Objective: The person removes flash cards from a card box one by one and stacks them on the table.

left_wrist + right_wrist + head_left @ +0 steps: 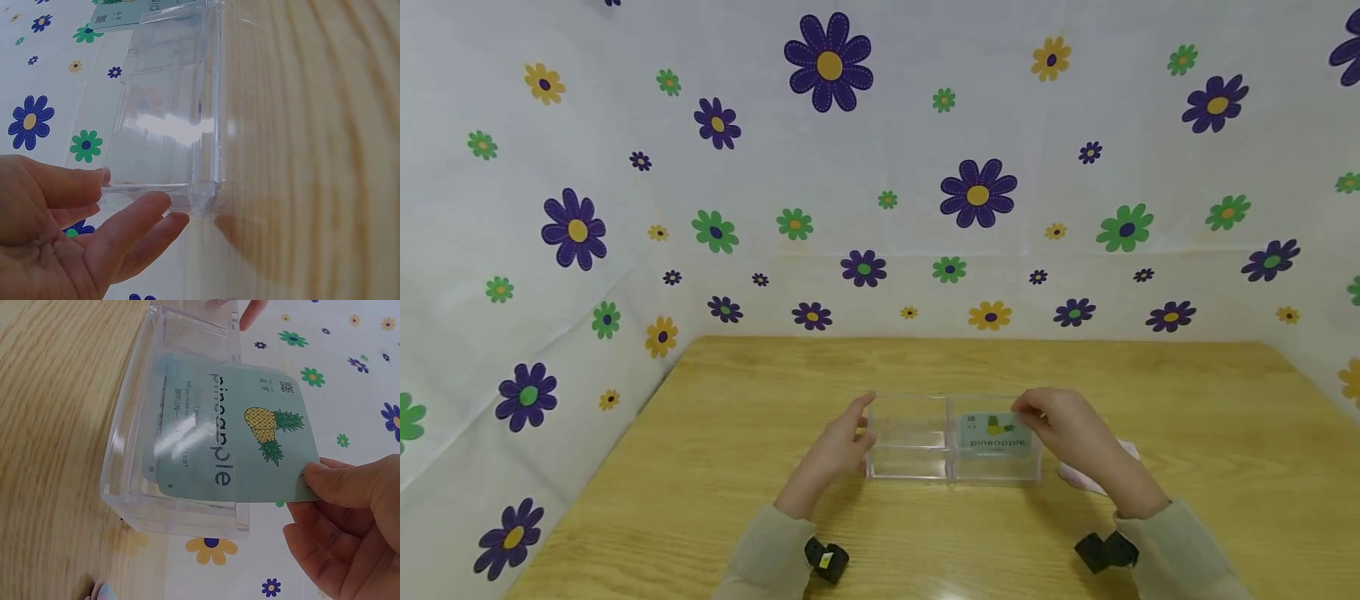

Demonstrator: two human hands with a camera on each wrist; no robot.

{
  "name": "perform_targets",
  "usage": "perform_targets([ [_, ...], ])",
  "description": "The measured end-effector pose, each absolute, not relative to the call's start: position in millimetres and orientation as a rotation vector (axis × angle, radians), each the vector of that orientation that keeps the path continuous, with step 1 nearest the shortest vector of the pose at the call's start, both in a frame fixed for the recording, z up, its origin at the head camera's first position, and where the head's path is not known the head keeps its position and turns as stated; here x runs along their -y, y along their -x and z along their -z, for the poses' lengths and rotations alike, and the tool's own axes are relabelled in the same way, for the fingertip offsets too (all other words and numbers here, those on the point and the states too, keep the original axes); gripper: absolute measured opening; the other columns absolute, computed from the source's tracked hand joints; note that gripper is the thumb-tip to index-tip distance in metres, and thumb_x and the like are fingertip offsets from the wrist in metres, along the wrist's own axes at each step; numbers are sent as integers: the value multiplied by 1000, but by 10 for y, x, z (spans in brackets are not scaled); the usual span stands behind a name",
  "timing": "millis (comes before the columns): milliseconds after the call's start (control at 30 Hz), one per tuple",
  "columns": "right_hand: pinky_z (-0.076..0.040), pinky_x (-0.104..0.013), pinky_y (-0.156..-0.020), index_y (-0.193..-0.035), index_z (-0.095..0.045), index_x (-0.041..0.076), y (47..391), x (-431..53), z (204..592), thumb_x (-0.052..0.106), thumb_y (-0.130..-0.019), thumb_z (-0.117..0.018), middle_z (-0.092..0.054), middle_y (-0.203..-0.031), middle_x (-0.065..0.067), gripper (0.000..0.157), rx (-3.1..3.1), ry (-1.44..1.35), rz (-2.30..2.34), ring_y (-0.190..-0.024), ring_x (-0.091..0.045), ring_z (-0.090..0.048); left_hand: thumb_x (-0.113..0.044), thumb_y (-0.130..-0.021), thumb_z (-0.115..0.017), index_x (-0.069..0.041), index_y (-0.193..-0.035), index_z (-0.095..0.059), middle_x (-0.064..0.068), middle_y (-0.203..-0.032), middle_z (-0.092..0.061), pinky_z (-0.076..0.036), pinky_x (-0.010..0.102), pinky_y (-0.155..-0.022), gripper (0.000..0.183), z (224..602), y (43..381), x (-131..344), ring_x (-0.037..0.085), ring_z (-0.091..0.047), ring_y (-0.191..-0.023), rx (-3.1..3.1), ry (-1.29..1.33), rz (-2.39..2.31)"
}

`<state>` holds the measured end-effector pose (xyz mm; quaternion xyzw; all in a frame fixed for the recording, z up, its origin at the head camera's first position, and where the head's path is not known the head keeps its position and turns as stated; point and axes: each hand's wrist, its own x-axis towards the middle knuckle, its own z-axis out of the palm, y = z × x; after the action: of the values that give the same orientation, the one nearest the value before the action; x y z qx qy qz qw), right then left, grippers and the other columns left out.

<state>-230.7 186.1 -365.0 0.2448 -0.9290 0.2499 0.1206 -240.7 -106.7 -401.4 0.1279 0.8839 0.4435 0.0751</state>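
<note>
A clear plastic box (910, 462) with two compartments side by side stands on the table. My left hand (842, 442) holds the box's left end, with fingertips at its wall and rim; in the left wrist view this hand (81, 225) is at the near end of the see-through wall. Between thumb and fingers, my right hand (350, 519) pinches the corner of a pale green pineapple card (269, 469). The card's lower part is inside the right compartment, seen through the front wall. Another card (150, 459) shows behind it in that compartment.
The wooden table (737, 400) carries a pinkish-white card or paper (1086, 479) right of the box, partly hidden under my right forearm. A white cloth with flowers (887, 150) hangs behind the table and along its sides.
</note>
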Motion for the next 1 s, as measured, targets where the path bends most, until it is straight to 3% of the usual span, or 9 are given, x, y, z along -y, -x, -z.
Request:
perform_targets([
  [600,-49,-33,-62,-85,-66,3,2297,-1880,3637,-3,-80,-61,-63,-83,-6,10,2667,-648,-746,-73,-19,-59,1,-91,-44,-5,-139,-20,32,-124,-37,-50,34,-63,54,4027,2401,1087,37,-52,-97,-2626,-381,-1359],
  [1000,-49,-33,-62,-85,-65,3,2257,-1906,3586,-3,-80,-60,-63,-84,-6,10,2649,-628,-749,-73,-18,-59,3,-90,-45,0,-138,-21,35,-119,-40,-50,31,-57,54,4028,2387,1093,39,-53,-94,-2655,-481,-1354],
])
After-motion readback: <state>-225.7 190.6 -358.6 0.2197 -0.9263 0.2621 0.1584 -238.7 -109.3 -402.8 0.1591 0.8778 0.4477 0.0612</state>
